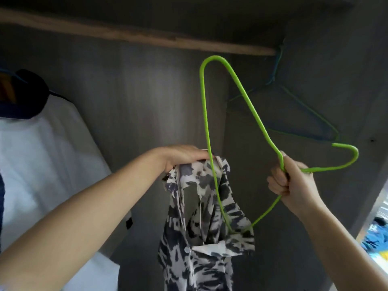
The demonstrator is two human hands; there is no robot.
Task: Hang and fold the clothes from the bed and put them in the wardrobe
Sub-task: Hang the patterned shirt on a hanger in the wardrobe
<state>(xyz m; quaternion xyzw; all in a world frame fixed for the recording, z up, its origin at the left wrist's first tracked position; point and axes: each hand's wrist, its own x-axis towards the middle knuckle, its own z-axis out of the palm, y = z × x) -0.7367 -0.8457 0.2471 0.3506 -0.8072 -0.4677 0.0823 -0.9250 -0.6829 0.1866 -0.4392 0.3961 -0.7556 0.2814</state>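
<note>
Now the left hand (184, 157) grips the patterned shirt (201, 217) by its collar, holding the neck up, while the right hand (294, 181) clutches the green hanger (204, 114) at its neck, one arm already threaded inside, before the wardrobe rail (136, 36).

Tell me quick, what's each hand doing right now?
Left hand: closed, gripping the patterned shirt at its top.
Right hand: closed, gripping the green hanger near its hook.
</note>
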